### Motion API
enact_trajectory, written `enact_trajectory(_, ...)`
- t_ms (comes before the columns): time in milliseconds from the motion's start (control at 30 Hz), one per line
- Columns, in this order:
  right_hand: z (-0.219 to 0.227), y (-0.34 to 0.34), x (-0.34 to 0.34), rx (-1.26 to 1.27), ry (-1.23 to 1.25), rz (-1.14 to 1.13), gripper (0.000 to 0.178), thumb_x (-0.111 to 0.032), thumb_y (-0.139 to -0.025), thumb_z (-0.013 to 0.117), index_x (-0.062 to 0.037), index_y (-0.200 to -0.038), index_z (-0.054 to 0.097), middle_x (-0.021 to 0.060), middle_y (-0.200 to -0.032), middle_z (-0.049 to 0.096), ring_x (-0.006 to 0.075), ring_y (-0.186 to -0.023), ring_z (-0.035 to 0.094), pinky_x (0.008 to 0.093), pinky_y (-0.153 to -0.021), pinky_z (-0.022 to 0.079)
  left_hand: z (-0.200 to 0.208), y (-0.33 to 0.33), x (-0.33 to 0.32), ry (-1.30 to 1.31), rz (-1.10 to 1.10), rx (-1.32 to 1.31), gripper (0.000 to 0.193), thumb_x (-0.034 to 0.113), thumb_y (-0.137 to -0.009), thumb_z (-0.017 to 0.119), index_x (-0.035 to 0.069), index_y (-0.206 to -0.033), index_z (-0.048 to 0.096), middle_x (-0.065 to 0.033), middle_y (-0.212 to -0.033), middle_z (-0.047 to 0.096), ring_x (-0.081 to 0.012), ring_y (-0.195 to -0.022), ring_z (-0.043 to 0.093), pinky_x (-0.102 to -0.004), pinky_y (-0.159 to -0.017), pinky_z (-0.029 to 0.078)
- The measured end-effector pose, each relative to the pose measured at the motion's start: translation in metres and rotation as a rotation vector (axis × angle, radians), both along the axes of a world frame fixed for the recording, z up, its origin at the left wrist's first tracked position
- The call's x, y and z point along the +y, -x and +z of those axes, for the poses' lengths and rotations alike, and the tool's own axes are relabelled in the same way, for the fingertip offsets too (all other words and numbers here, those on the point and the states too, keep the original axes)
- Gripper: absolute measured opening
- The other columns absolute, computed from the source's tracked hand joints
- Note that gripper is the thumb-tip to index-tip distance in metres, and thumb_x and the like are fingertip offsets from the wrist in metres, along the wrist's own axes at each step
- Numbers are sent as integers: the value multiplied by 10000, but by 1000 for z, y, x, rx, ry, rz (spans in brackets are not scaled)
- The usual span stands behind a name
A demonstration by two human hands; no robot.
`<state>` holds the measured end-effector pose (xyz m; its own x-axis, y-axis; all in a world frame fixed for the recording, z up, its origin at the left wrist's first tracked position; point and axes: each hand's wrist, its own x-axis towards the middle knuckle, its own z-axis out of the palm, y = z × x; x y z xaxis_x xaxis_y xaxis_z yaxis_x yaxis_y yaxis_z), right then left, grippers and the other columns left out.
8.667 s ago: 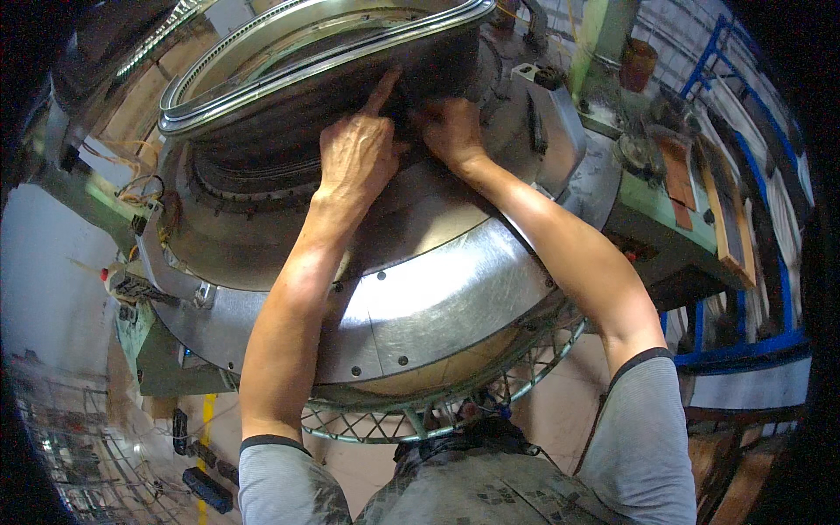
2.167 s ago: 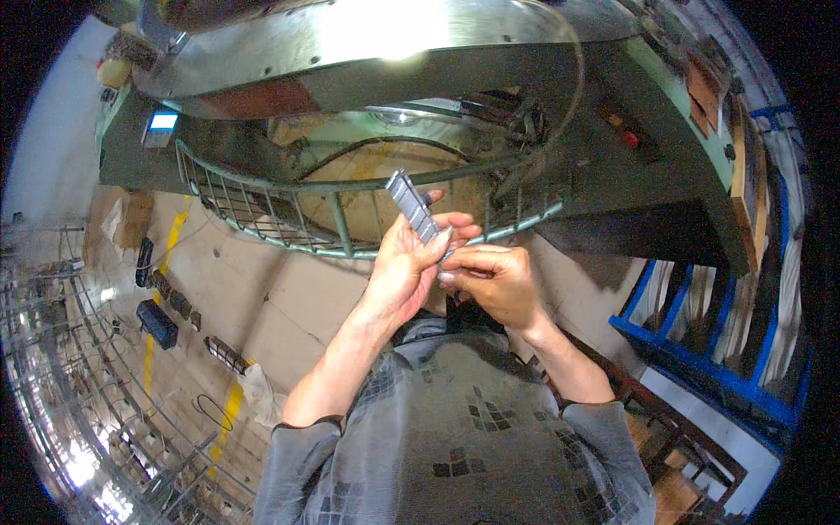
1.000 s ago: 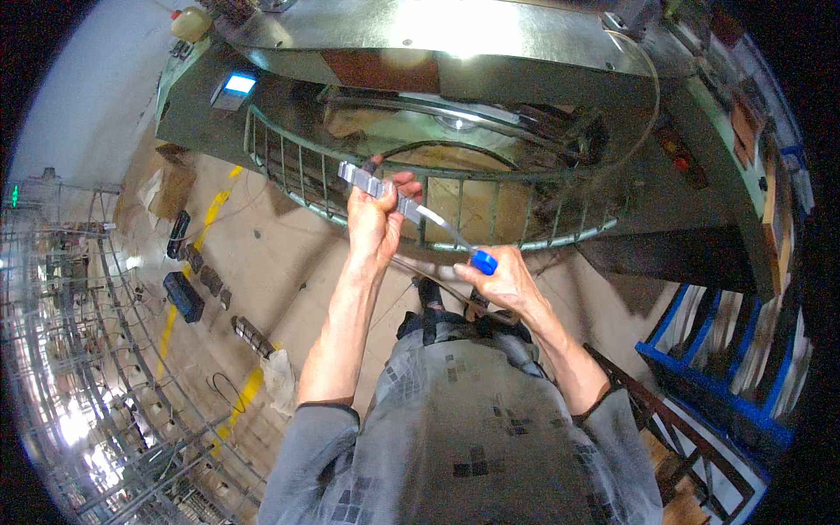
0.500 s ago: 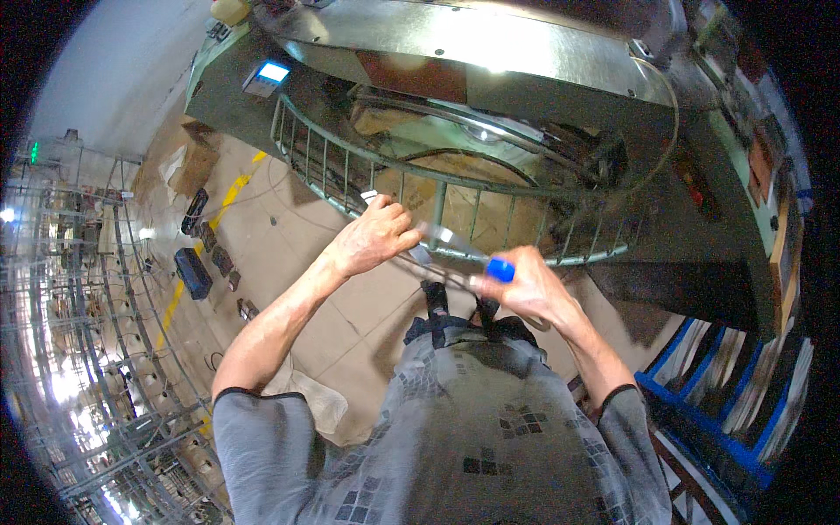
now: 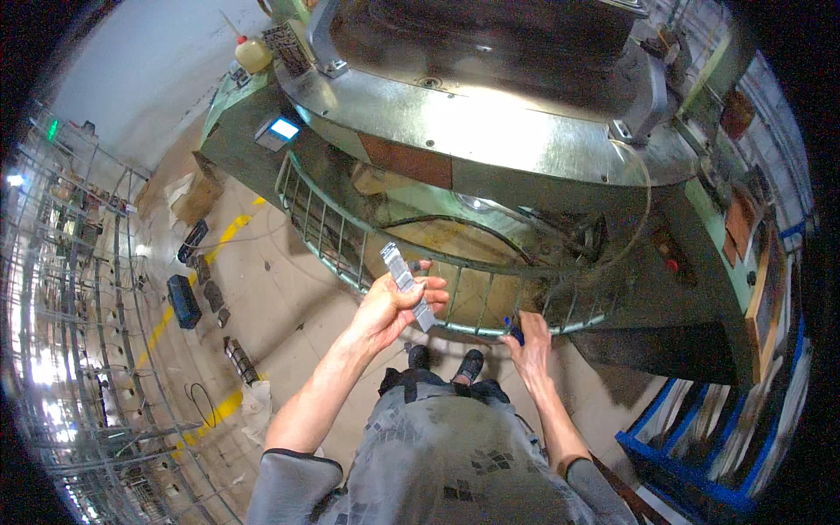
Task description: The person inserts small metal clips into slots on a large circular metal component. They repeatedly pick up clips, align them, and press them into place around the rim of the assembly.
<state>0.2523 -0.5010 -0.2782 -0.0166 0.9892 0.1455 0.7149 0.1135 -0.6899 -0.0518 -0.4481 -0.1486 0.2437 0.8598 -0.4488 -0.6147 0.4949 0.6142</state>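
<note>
My left hand (image 5: pixel 390 310) holds a flat, light-grey strip (image 5: pixel 403 278) that looks like metal, pinched under the thumb with the other fingers partly spread. The strip stands slantwise, its upper end beyond the thumb and its lower end below the fingers. To the right, my right hand (image 5: pixel 529 343) is curled round a small blue object (image 5: pixel 516 332), mostly covered by the fingers, so its kind cannot be made out. Both hands are in front of a curved green rail (image 5: pixel 357 284) with thin upright bars.
Behind the rail stands a large green machine with a shiny metal ledge (image 5: pixel 420 114) and a small lit screen (image 5: pixel 282 130). A yellow-lined floor (image 5: pixel 234 229) and wire racking (image 5: pixel 87 332) lie left. A blue rack (image 5: pixel 682 464) of long strips is at lower right.
My hands have moved apart; the left now holds the strip up, and the right has dropped lower with the blue object. The view has tilted up, showing more of the machine.
</note>
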Motion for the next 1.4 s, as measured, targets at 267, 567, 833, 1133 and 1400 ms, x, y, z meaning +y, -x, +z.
enact_trajectory(267,174,104,63,438,-52,505,279,-105,-809,802,-14,-1062,727,137,-1010,739,234,-867,719,340,-802,574,73,1,46,-73,-181,-21,537,15,-923,675,-8,-1396,421,-214,-1211,636,-355,-1113,664,-469,-979,569)
enact_trajectory(567,204,238,121,674,-79,116,163,-27,-825,787,10,-978,743,129,-937,739,165,-796,723,296,-710,586,118,85,153,-198,-457,-88,527,49,-946,660,-29,-1405,411,-241,-1255,613,-371,-1183,633,-473,-1030,537)
enact_trajectory(833,226,298,175,1026,12,-293,111,7,-902,710,91,-974,724,140,-833,740,174,-766,727,280,-703,604,132,150,220,-720,-427,492,536,-14,-943,638,15,-1443,451,-202,-1304,639,-292,-1196,642,-374,-1020,521)
enact_trajectory(1133,231,294,202,861,-21,-409,189,-57,-957,659,69,-1085,717,105,-882,750,144,-738,718,274,-662,599,106,144,264,-1793,-430,926,536,11,-825,717,20,-1343,581,-206,-1336,615,-382,-1278,573,-468,-1121,436)
enact_trajectory(1400,254,279,193,738,-154,-517,288,-19,-970,630,27,-1254,641,145,-882,740,182,-717,729,279,-619,594,111,140,266,-1524,-355,804,447,7,-900,674,3,-1331,558,-209,-1327,627,-353,-1220,627,-466,-1069,501)
